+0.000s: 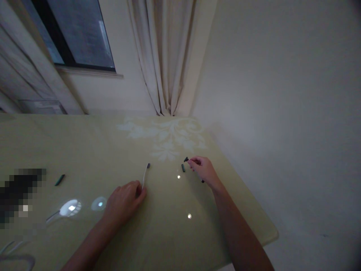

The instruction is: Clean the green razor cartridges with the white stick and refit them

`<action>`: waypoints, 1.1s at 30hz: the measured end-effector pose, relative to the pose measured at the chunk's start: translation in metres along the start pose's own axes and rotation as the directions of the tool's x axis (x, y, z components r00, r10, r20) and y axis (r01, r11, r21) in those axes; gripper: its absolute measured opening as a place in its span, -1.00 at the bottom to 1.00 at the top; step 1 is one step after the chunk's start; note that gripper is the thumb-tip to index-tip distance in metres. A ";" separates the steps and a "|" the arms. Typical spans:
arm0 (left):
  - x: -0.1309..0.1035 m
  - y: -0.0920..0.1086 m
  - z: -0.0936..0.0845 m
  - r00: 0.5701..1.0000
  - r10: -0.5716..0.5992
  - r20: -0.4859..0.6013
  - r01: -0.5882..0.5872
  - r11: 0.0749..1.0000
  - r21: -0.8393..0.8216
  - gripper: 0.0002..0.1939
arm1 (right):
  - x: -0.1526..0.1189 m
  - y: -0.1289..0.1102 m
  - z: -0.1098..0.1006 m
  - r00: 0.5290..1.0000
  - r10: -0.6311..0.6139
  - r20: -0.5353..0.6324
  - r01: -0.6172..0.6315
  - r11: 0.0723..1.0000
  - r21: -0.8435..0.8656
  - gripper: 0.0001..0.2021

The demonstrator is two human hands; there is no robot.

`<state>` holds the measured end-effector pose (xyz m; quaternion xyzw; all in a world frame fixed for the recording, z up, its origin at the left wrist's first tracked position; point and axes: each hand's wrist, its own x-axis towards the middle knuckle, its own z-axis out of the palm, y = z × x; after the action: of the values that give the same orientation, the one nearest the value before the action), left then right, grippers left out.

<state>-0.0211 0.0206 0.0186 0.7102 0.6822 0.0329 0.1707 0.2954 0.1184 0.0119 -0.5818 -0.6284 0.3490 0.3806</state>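
My left hand (125, 199) is low over the table, its thumb and fingers pinched on a thin white stick with a dark tip (145, 175) that points away from me. To the right, my right hand (203, 169) holds a small dark piece (186, 159) at its fingertips, above the table. Just below that piece a small dark green block (183, 168) lies on the tabletop. Another small dark object (202, 181) shows partly beside my right wrist; what it is I cannot make out.
The glossy cream table (166, 233) has a wall along its right edge. A dark green strip (59, 180) lies at the left, near a pixelated dark object (19, 192). White cables (17, 246) are at the lower left. Curtains (166, 56) hang behind.
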 end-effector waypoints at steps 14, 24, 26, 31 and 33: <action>0.001 0.006 0.010 0.982 0.093 -0.167 -0.131 0.965 -0.229 -0.70 | 0.005 0.011 0.013 0.979 -0.004 -0.202 -0.068 0.936 -0.346 -0.84; 0.002 0.010 0.016 0.970 0.222 -0.097 -0.217 0.618 -0.755 -0.55 | 0.003 0.009 0.009 0.959 -0.050 -0.279 -0.056 0.931 -0.361 -0.94; -0.002 0.015 0.014 0.970 0.229 -0.085 -0.203 0.559 -0.804 -0.55 | 0.001 0.001 0.006 0.946 -0.105 -0.307 -0.006 0.941 -0.339 -0.86; -0.008 0.041 0.008 0.972 0.206 -0.112 -0.195 0.442 -0.876 -0.59 | -0.020 -0.032 0.020 0.939 -0.299 -0.172 0.267 0.945 -0.189 -0.54; -0.006 0.054 0.005 0.959 0.242 -0.149 -0.250 0.468 -0.848 -0.59 | -0.031 -0.045 0.030 0.909 -0.416 0.025 0.415 0.909 0.021 -0.44</action>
<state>0.0314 0.0133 0.0304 0.6216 0.4672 0.3934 0.4906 0.2486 0.0845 0.0351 -0.4267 -0.7406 0.2734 0.4413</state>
